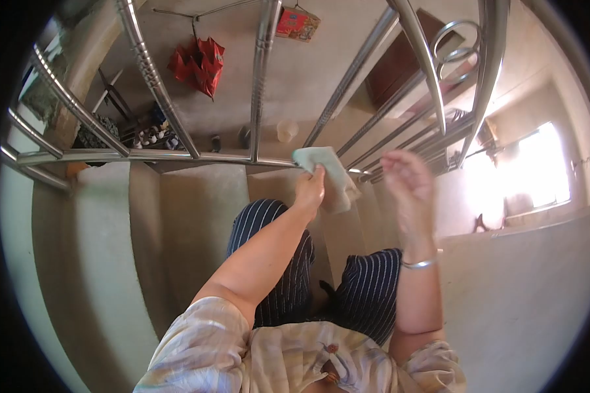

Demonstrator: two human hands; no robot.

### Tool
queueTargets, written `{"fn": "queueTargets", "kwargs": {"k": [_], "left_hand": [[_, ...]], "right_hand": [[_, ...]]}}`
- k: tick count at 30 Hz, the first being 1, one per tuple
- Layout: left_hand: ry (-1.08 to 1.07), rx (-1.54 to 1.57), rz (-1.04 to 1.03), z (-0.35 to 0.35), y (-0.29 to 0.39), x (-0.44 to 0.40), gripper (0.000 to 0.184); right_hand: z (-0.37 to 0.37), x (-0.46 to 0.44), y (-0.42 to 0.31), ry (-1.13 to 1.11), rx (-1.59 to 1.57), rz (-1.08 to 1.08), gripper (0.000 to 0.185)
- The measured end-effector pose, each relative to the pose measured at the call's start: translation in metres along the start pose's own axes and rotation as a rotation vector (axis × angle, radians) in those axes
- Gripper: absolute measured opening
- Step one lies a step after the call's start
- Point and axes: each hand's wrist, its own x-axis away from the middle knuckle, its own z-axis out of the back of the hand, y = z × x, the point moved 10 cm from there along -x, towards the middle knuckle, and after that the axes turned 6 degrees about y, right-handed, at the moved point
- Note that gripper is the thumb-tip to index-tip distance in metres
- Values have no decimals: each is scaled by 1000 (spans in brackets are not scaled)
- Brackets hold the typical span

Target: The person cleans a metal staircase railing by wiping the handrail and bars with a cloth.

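Note:
My left hand (310,191) is closed on a pale whitish-green cloth (334,177), which hangs folded beside the lower rail (210,157) of a steel railing. My fingers lie partly hidden under the cloth. My right hand (410,190) is raised to the right of the cloth, apart from it, with a bangle (418,264) at the wrist. Its fingers are loosely bent and slightly blurred, and nothing shows in them. Shiny upright bars (261,85) stand in front of both hands.
Stair steps (105,242) descend on the left and under my striped trousers (295,262). Beyond the bars hang a red folded umbrella (206,67) and a red box (297,24). A pale bucket (286,131) stands on the floor below. A bright window (544,167) is at right.

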Motion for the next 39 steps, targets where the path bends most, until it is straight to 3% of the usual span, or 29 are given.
{"fn": "queueTargets", "kwargs": {"k": [1,3,4,5,9,13,18,20,22,23,25,26,27,29,33,37,39], "left_hand": [[-73,-105,-49,-7,3,4,48],[-124,-175,-16,-11,-13,3,47],[-164,-189,-185,-15,-2,6,46],[-192,-99,-103,-18,-7,2,45],[-243,-41,129,-17,-5,17,50],[-191,-57,165,-16,4,31,54],[-309,14,145,-25,-3,24,54],[-318,161,263,-29,-8,32,55],[-264,86,206,-23,-24,9,55],[-185,21,163,-11,-37,-11,54],[-758,832,83,-41,-29,-12,53],[-317,246,148,-26,1,30,39],[-319,256,129,-27,4,28,39],[-303,161,66,-18,-2,26,40],[-306,359,-109,-1,41,65,40],[-132,443,-340,63,143,125,31],[-16,604,-688,102,216,162,30]], "right_hand": [[-22,10,-61,-130,-82,221,28],[-53,46,-155,-351,94,554,24],[-68,62,-175,-458,148,586,22],[-82,74,-186,-540,195,576,21],[-94,79,-180,-565,214,273,14],[-77,83,-185,-442,122,-48,9],[-64,91,-182,-258,77,-382,10],[-84,83,-208,-308,216,168,7],[-111,89,-227,-373,352,767,6],[-110,74,-220,-376,391,877,10],[-107,47,-202,-362,459,1102,24],[-92,12,-188,-200,521,1034,23],[-76,-21,-176,-97,594,919,34],[-54,-65,-164,115,766,942,48],[-65,-107,-155,24,764,972,54],[-68,-116,-138,81,809,871,47],[-68,-114,-140,146,768,878,44]]}}
